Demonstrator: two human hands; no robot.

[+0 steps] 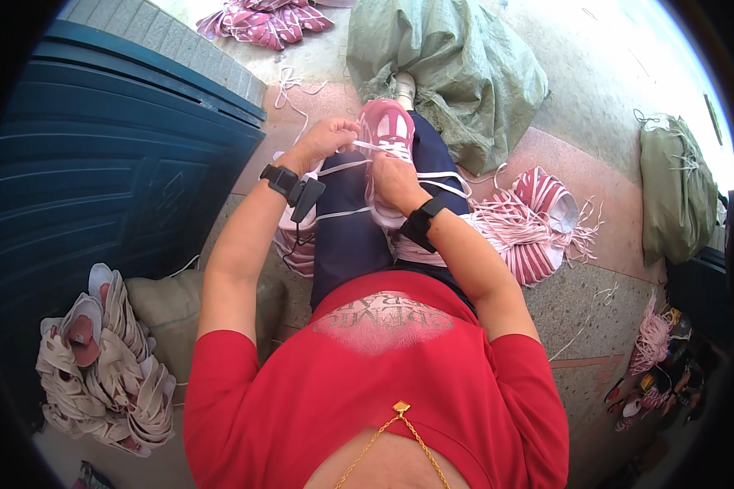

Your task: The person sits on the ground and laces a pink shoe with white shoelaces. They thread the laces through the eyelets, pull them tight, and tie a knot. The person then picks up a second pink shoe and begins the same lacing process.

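L grip (326, 138) is pinching 1 white lace (359, 145), thumb + fingertips closing w/ hardly any gap, holding it just L of the shoe. R grip (395, 181) is lying over the lacing of the pink sneaker (386, 122), back of hand facing up, fingers curling; tips are hidden, so can't make out how far it's closing or if it's pinching lace.

Sneaker count: 1, sitting over the lap btwn both grips, toe pointing away from the body. Lace is running btwn the grips; loose white strands are trailing across navy trousers (342, 236) both sides.

Wristbands: 2, dark, 1 per wrist: L wristband (280, 179), R wristband (426, 218).

Pink/white upper bundles: 1 cluster R of legs (538, 236), 1 partly hidden stack L of legs (298, 254), 1 pile at top edge (261, 20); pcs inside are overlapping, no exact ct. Beige upper bundle (110, 367): 1, lying lower L.

Sacks: 2 green, 1 standing just past the feet (457, 73), 1 far R (678, 187); plus 1 olive-brown sack (196, 314), lying next to the beige bundle. Blue door (98, 155): 1, standing at L.
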